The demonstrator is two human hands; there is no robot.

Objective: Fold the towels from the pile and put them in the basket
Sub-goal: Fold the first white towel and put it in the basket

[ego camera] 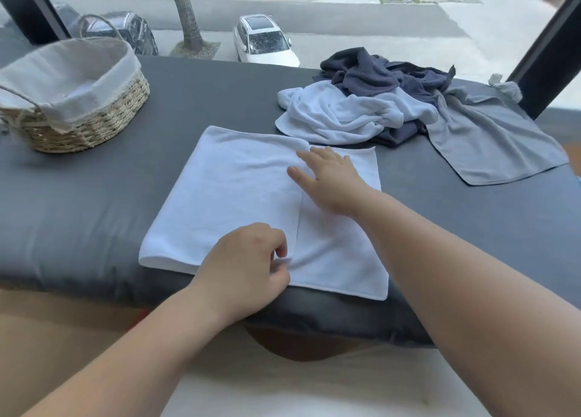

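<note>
Grey mattress, L hand pinching white towel

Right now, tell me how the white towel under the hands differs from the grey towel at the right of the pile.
The white towel lies flat and part folded; the grey towel sprawls creased, its far end in the pile. The left hand pinches the white towel and the right hand presses it; nothing touches the grey towel. Both lie on the dark mat, outside the basket.
</note>
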